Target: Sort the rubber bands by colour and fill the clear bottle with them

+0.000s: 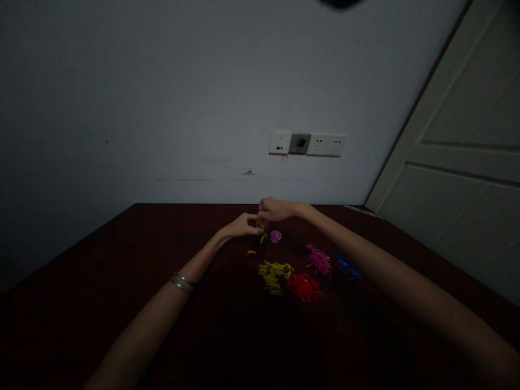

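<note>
My left hand is closed around the side of a small see-through container, which looks yellowish inside. Over the container's top, my right hand has its fingers bent and pressed together; what they hold, if anything, is hidden. A round purple lid-like piece lies just right of the container. Nearer to me are piles of thin bands, likely rubber bands: yellow, red, pink and blue. One loose yellow band lies below my left hand.
The dark red tabletop runs back to a pale wall. On the wall are a switch and socket panels. A white panelled door stands at the right. The light is dim.
</note>
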{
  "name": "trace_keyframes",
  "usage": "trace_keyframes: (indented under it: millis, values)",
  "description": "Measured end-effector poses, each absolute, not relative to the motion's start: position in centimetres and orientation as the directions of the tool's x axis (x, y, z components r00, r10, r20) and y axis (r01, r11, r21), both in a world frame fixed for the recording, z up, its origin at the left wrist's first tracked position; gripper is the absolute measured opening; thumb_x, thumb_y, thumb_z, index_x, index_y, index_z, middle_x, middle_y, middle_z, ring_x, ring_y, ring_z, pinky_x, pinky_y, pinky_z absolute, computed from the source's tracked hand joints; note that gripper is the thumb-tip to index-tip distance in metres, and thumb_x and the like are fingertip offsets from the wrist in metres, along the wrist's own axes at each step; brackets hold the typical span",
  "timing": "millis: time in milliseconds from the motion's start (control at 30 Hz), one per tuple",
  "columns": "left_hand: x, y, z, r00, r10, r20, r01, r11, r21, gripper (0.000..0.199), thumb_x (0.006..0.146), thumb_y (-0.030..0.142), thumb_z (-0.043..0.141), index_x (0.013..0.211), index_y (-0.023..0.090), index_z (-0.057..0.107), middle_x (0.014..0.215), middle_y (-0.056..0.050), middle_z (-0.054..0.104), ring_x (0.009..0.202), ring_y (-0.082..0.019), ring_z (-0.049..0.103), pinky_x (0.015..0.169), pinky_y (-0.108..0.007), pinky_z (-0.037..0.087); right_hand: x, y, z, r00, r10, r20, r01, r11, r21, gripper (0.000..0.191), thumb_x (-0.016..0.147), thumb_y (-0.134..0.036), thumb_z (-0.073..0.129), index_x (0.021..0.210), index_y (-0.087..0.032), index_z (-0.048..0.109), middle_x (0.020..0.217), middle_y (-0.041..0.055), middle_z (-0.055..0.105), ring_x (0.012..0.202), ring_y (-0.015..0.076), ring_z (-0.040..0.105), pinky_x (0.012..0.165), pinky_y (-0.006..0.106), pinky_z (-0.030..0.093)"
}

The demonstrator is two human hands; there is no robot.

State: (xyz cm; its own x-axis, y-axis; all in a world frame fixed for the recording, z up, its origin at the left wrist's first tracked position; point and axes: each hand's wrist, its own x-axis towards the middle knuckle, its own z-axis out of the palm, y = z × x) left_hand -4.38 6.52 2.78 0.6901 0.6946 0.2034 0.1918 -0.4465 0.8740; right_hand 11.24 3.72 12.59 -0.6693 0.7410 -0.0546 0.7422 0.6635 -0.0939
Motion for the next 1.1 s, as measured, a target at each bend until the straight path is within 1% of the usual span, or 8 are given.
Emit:
trace_keyframes:
  millis: [100,300,400,567,700,867,967,1100]
  values:
    - [-4.4,6.6,2.7,0.679,0.712,0.178,0.202,-0.415,0.887,0.035,0.063,0.025,0.063,0.093,0.008,0.06,0.083,-0.006,0.063,0.068,-0.013,0.054,0.069,-0.03,0.043,11.4,3.7,12.4,-0.678,0.735,-0.027,0.735,0.675,-0.073,0.034,0.084,-0.024,0.037,0.071,-0.01,0.065,0.069,0.0076,0.06,0.057,0.0103,0.045,0.055,0.024,0.034]
    - [-4.4,6.1,3.1,0.715,0.676,0.176,0.172,-0.415,0.893,0.035,0.064,0.02,0.059,0.098,0.01,0.059,0.088,-0.006,0.062,0.074,-0.014,0.054,0.072,-0.03,0.042,12.2,3.3,13.4,-0.631,0.769,0.101,0.738,0.635,-0.229,0.04,0.085,-0.026,0.03,0.074,-0.006,0.063,0.072,0.0109,0.061,0.061,0.0121,0.049,0.058,0.024,0.036]
    - [-4.4,5.6,3.5,0.73,0.665,0.158,0.175,-0.405,0.897,0.041,0.064,0.018,0.057,0.104,0.011,0.056,0.09,-0.006,0.061,0.072,-0.013,0.054,0.07,-0.029,0.042,12.6,3.3,13.8,-0.637,0.751,0.172,0.711,0.659,-0.245,0.037,0.083,-0.024,0.032,0.072,-0.006,0.064,0.068,0.0091,0.06,0.06,0.0117,0.049,0.059,0.024,0.035]
    - [-4.3,5.2,3.7,0.735,0.661,0.15,0.213,-0.436,0.874,0.042,0.061,0.018,0.058,0.102,0.01,0.055,0.085,-0.006,0.06,0.068,-0.012,0.053,0.066,-0.027,0.042,13.8,3.7,13.3,-0.587,0.78,0.215,0.729,0.625,-0.279,0.031,0.077,-0.025,0.04,0.065,-0.008,0.063,0.056,0.0028,0.055,0.051,0.0089,0.043,0.05,0.022,0.031]
    - [-4.2,5.3,3.9,0.727,0.67,0.151,0.21,-0.425,0.88,0.056,0.059,0.018,0.061,0.113,0.01,0.047,0.092,-0.008,0.059,0.074,-0.013,0.054,0.068,-0.028,0.043,15.2,3.9,11.7,-0.566,0.799,0.206,0.724,0.6,-0.339,0.021,0.068,-0.022,0.05,0.076,-0.009,0.066,0.064,0.0033,0.06,0.056,0.0103,0.049,0.054,0.021,0.035]
    - [-4.2,4.8,4.4,0.735,0.664,0.136,0.224,-0.427,0.876,0.055,0.06,0.018,0.062,0.113,0.011,0.048,0.095,-0.009,0.059,0.078,-0.014,0.054,0.073,-0.031,0.042,16.1,4.2,8.3,-0.665,0.737,0.123,0.697,0.671,-0.254,0.025,0.063,-0.018,0.058,0.085,-0.013,0.068,0.084,0.0073,0.063,0.08,0.0174,0.054,0.072,0.027,0.039]
    - [-4.3,4.7,4.3,0.742,0.659,0.126,0.224,-0.42,0.879,0.056,0.062,0.021,0.063,0.114,0.012,0.046,0.099,-0.01,0.058,0.08,-0.015,0.055,0.075,-0.032,0.042,15.9,4.3,6.1,-0.68,0.728,0.086,0.712,0.684,-0.161,0.027,0.062,-0.02,0.061,0.088,-0.016,0.068,0.103,0.0115,0.057,0.099,0.0251,0.045,0.084,0.034,0.034]
    - [-5.2,5.2,3.8,0.752,0.647,0.125,0.252,-0.458,0.853,0.066,0.061,0.026,0.065,0.12,0.013,0.041,0.107,-0.01,0.055,0.089,-0.017,0.053,0.079,-0.032,0.041,15.1,4.8,3.8,-0.691,0.722,0.045,0.716,0.691,-0.101,0.026,0.066,-0.02,0.059,0.09,-0.018,0.068,0.109,0.0129,0.053,0.105,0.0286,0.039,0.087,0.039,0.03]
